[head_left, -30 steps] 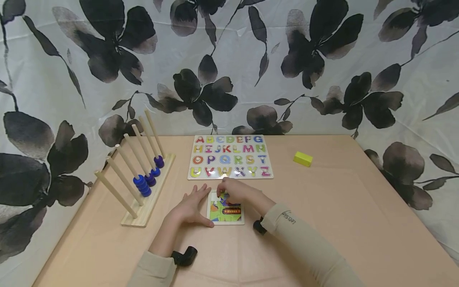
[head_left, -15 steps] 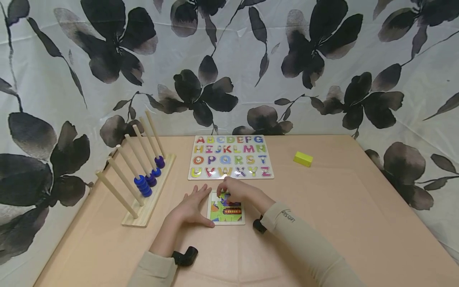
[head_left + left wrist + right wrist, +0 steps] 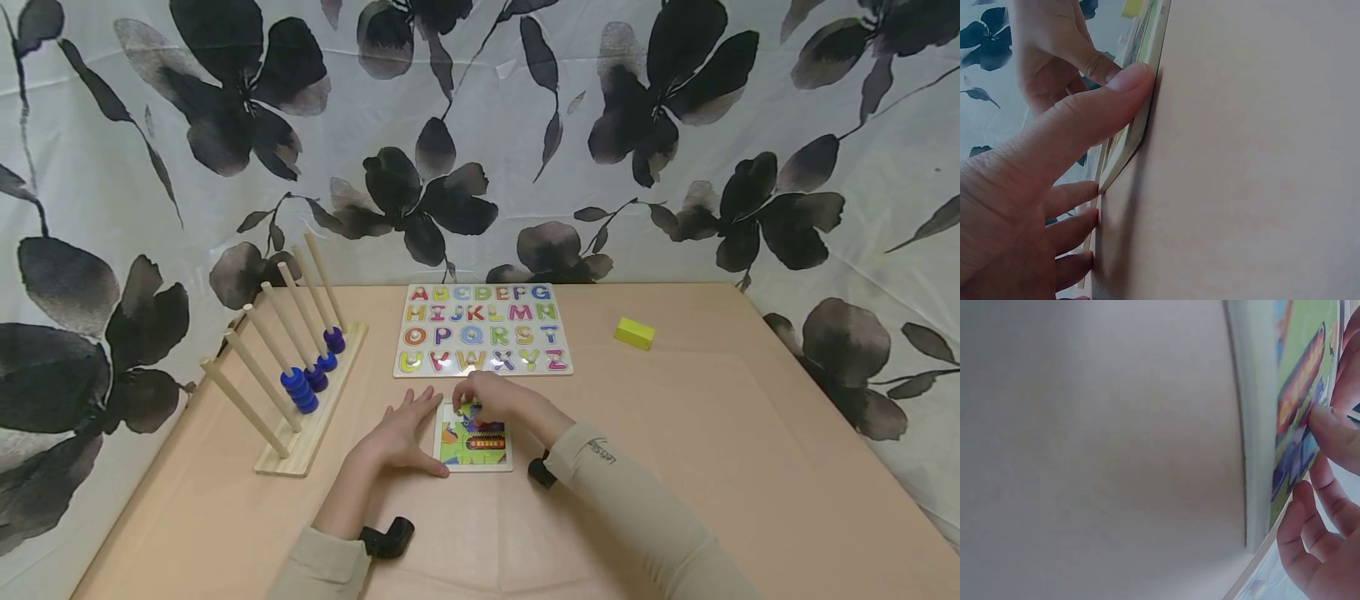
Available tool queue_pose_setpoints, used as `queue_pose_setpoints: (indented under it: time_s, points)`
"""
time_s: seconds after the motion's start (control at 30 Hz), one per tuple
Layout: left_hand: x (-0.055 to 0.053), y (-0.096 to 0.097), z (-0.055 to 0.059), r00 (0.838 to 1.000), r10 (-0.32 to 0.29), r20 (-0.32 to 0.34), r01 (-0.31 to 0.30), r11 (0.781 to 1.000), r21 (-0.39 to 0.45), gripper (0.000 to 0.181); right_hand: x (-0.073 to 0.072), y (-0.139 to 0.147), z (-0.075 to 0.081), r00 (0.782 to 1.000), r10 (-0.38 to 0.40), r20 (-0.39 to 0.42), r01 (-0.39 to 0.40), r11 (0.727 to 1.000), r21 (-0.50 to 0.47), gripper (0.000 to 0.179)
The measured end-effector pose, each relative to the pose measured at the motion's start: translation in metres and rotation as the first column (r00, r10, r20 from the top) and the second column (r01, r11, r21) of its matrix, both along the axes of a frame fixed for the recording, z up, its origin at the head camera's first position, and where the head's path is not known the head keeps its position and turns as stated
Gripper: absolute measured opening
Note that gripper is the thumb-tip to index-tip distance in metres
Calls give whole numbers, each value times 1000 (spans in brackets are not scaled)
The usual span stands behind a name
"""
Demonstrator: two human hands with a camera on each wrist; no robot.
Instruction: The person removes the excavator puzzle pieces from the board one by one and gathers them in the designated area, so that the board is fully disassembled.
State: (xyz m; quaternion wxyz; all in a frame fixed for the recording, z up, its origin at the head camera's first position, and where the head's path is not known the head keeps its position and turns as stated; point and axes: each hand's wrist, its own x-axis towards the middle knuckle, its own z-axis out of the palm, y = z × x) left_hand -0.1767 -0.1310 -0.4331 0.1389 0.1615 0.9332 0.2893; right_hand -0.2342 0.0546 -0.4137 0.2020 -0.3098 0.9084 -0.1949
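Down at the middle of the table (image 3: 712,425), the small picture puzzle (image 3: 478,454) is lying in its pale frame, and both hands are working right on it. The left hand (image 3: 397,435) is standing wide, thumb resting on the near left corner, the other fingers reaching forward beside the far left one. Across from it, the right hand (image 3: 495,400) is bending its fingers down over the far part of the puzzle, its thumb touching the picture; whether a piece is sitting between those fingertips, I cannot tell. Just beyond, the alphabet board (image 3: 483,329) is showing its rows of bright letters. Over on the left, the wooden peg rack (image 3: 326,408) is carrying blue rings (image 3: 298,390) low on its pegs. Out to the right, a yellow block (image 3: 634,333) is lying alone, well apart from the hands, while the flowered cloth (image 3: 540,208) is hanging behind it all.
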Motion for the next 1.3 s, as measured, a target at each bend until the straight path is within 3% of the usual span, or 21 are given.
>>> queue_pose_setpoints:
  time_s: [0.53,0.9,1.1,1.3]
  points:
    - [2,1,1,1000,2,6,-2,1000,10,108,-2,11,1,990,-92,111,110,978,-175,33]
    - [2,1,3,1000,1,5,-1,1000,7,108,-3,12,-2,993,-91,79,102,984,-143,33]
    - [3,1,3,1000,-1,7,1,1000,2,108,-5,17,-3,992,-70,106,86,984,-154,33]
    - [2,1,3,1000,-1,2,1,1000,-4,109,-8,23,-3,983,-98,158,132,966,-223,22]
